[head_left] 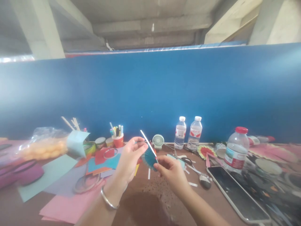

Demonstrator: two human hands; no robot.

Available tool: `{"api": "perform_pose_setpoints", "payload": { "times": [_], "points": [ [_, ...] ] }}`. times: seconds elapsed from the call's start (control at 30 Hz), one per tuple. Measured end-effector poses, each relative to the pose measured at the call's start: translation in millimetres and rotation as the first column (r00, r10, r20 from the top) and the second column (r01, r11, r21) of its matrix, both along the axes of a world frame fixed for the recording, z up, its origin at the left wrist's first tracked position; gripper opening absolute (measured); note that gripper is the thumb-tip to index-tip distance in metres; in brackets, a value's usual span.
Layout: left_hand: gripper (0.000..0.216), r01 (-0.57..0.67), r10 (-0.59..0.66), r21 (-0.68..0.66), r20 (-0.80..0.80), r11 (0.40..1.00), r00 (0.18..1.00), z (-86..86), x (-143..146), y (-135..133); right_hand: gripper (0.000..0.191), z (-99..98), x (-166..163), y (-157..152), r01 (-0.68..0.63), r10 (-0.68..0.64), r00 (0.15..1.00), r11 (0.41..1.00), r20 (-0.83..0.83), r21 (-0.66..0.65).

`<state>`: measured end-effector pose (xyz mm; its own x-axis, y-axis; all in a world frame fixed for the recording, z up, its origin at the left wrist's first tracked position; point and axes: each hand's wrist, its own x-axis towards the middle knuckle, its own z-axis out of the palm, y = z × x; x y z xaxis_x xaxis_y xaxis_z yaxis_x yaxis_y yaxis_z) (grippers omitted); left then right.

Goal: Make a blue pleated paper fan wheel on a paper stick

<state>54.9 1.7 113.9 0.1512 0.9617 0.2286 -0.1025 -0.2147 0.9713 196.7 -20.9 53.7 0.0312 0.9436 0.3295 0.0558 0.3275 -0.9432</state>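
Observation:
Over the middle of the table, a narrow white paper strip slants between my two hands. My left hand, with a silver bangle on its wrist, is closed, thumb and fingertips at the strip's upper half. My right hand pinches around the strip's lower end. Behind the strip is a teal pleated paper piece, fan-like and partly hidden by my fingers. Whether the strip is stuck to it, I cannot tell.
Coloured paper sheets spread at left, near a tape roll and a cup of pens. A small fan and water bottles stand behind. Scissors, a phone and a large bottle lie or stand right.

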Motion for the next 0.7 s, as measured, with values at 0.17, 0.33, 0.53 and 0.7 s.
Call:
{"api": "perform_pose_setpoints", "payload": {
  "times": [0.17, 0.33, 0.53, 0.7],
  "points": [
    [0.014, 0.006, -0.003, 0.041, -0.078, 0.999, 0.997, 0.0, 2, -2, 0.01, -0.5, -2, -4, 0.072, -0.085, 0.976, 0.995, 0.203, 0.069],
    [0.014, 0.041, -0.035, 0.067, -0.078, 0.997, 0.996, -4.0, 2, 2, 0.015, 7.9, 1, -10, 0.007, -0.033, 0.967, 0.995, 0.254, 0.101],
    [0.016, 0.276, -0.278, -0.041, -0.093, 0.96, 0.956, -7.4, 1, 4, 0.019, 18.8, 10, -10, 0.15, -0.157, 0.987, 0.971, 0.022, 0.185],
    [0.009, 0.35, -0.346, -0.013, -0.202, 0.937, 0.916, -7.9, 3, 3, 0.018, 26.9, 13, -11, 0.112, -0.097, 0.983, 0.99, -0.157, 0.09]
  ]
}}
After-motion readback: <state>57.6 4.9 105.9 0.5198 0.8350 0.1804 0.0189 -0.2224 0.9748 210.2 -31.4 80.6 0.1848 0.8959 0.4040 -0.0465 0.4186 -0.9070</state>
